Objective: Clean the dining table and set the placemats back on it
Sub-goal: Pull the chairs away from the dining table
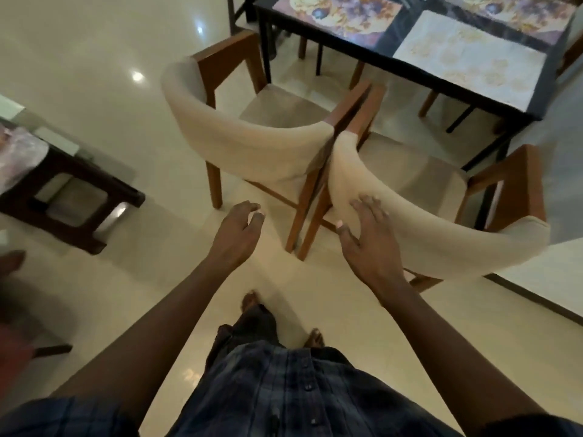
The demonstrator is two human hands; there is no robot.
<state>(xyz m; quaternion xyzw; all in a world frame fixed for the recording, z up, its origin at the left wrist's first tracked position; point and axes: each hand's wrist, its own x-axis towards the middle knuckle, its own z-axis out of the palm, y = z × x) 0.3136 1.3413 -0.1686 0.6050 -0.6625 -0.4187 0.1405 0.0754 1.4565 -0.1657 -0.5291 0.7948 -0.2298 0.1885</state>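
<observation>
My right grip (369, 238) rests flat, fingers spread, on the right chair's backrest (448, 244); left grip (239, 228) loose, empty. Table (398, 29) with placemats (467, 55) lies beyond it, ahead-right.

Dark dining table (391, 39), top rt, carries three mats lying flat: floral placemat (334, 14) at L, cream placemat (467, 58) nr the front edge, second floral placemat (517, 14) behind it (partly cut off). Glossy pale floor (94, 58) bears left armchair (246, 146) and right armchair (426, 234), side by side, touching.
</observation>
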